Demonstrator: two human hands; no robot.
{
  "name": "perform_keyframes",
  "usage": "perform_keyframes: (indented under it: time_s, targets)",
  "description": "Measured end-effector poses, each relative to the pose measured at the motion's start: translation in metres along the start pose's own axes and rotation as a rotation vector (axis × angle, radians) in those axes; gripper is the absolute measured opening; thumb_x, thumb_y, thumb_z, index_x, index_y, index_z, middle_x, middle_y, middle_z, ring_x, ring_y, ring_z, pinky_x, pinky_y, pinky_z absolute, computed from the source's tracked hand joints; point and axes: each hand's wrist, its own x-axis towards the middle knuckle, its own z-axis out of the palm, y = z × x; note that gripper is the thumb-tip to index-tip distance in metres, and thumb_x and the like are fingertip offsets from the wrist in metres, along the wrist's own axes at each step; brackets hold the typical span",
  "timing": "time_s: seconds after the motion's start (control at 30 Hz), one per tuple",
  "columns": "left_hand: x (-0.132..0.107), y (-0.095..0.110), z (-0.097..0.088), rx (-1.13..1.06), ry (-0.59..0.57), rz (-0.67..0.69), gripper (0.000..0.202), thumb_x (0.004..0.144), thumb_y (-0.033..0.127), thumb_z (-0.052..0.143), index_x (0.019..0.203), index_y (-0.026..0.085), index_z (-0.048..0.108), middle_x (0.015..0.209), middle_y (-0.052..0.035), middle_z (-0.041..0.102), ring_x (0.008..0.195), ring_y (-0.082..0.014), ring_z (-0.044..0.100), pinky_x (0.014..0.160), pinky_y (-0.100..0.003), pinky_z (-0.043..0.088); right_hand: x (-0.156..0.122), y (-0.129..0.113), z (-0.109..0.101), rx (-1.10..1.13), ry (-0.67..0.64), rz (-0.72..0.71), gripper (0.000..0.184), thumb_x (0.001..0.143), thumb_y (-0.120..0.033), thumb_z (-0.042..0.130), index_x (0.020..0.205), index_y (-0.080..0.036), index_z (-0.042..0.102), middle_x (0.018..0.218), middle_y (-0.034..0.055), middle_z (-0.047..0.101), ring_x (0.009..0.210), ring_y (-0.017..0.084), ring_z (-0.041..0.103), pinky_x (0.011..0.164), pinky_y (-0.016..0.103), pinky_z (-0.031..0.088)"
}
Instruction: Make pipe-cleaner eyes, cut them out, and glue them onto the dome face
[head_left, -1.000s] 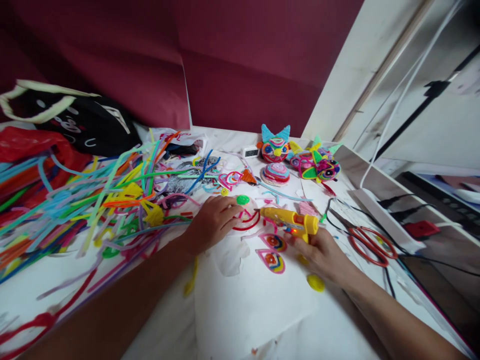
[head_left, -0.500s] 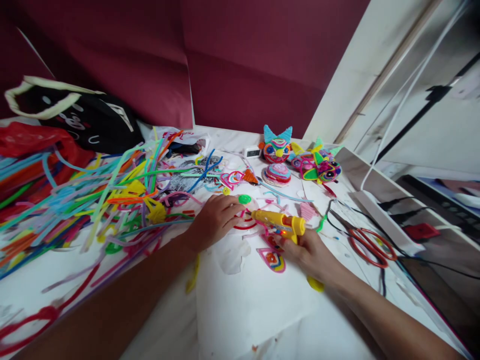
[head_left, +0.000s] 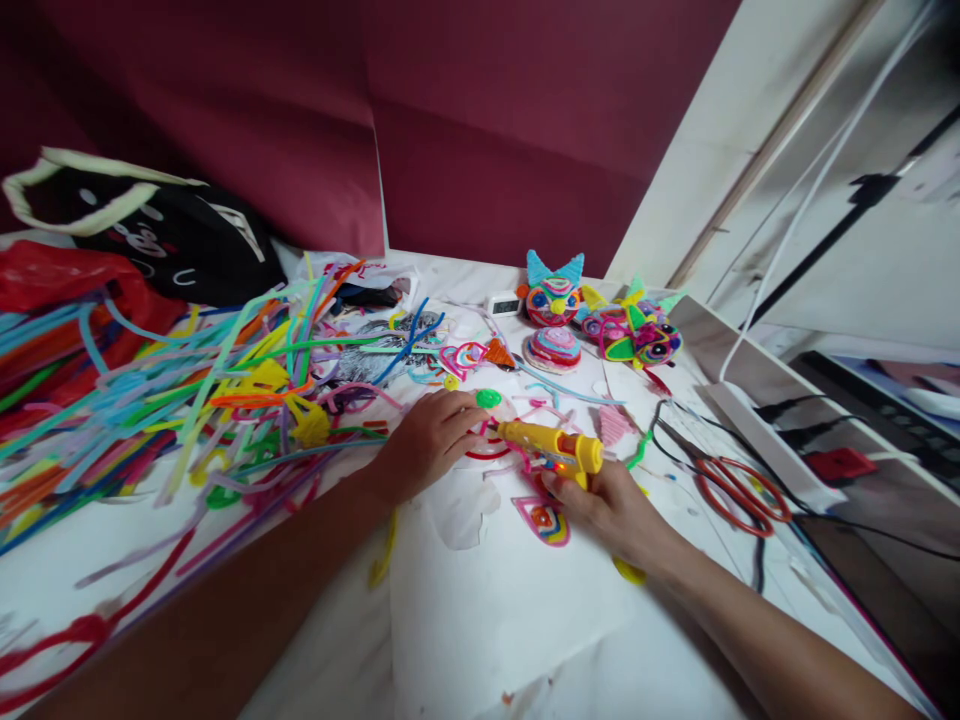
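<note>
My right hand (head_left: 600,500) is wrapped round the grip of a yellow hot glue gun (head_left: 551,440). A small orange light glows on the gun, and its nozzle points left. Just under the nozzle lies a round, pale disc (head_left: 504,408) with a green oval (head_left: 488,398) and a red curved strip (head_left: 487,455) on it. My left hand (head_left: 435,435) holds the disc's left side, its fingers together and curved over the edge; the thumb is hidden. Below the gun is a pink-edged, petal-shaped piece (head_left: 546,521) with rainbow bands.
Many coloured pipe cleaners (head_left: 225,380) spread across the left. Behind the disc stand a blue-eared pipe-cleaner figure (head_left: 554,290), a layered round piece (head_left: 553,348) and a colourful creature (head_left: 637,330). Orange-handled scissors (head_left: 742,495), cables and a white power strip (head_left: 776,445) lie at the right.
The glue gun and my right hand have shifted slightly left, with the nozzle over the disc. My left hand stays in nearly the same place.
</note>
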Motion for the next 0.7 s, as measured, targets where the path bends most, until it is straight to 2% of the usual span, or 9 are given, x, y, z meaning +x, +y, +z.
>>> perform_keyframes:
  time_s: [0.43, 0.7]
  targets:
    - [-0.0021, -0.0012, 0.0016, -0.006, -0.014, -0.006, 0.022, 0.092, 0.025, 0.056, 0.110, 0.014, 0.060, 0.105, -0.0093, 0.061, 0.099, -0.0201, 0.058, 0.087, -0.035, 0.051, 0.0004, -0.0028, 0.0014, 0.001, -0.004, -0.064, 0.021, 0.086, -0.029, 0.052, 0.070, -0.022, 0.040, 0.056, -0.0083, 0.030, 0.046, 0.006, 0.026, 0.039, 0.021, 0.022]
    - [-0.0014, -0.0024, 0.0017, -0.008, -0.017, -0.025, 0.022, 0.092, 0.024, 0.055, 0.109, 0.015, 0.063, 0.104, -0.0095, 0.062, 0.099, -0.0208, 0.059, 0.086, -0.036, 0.052, -0.0026, -0.0001, 0.0008, -0.019, -0.003, -0.105, 0.020, 0.086, -0.028, 0.052, 0.071, -0.021, 0.041, 0.059, -0.0072, 0.031, 0.049, 0.007, 0.027, 0.040, 0.021, 0.023]
